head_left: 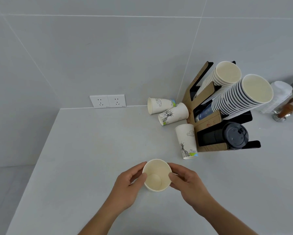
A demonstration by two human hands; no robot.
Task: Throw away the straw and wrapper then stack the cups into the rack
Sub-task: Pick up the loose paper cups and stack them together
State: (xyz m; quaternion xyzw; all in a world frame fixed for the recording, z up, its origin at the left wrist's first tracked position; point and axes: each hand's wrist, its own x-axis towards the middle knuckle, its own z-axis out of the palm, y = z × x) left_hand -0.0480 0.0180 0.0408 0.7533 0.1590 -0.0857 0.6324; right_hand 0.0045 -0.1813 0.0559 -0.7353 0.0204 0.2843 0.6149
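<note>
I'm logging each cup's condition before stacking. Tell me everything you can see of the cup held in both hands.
The held cup is a plain cream paper cup, seen from above with its mouth up and nothing inside. Its rolled rim looks round and undented. It sits low over the grey counter, near the front edge; whether its base touches cannot be told. The left hand and right hand grip opposite sides, with thumbs at the rim. Any outside print is hidden.
</note>
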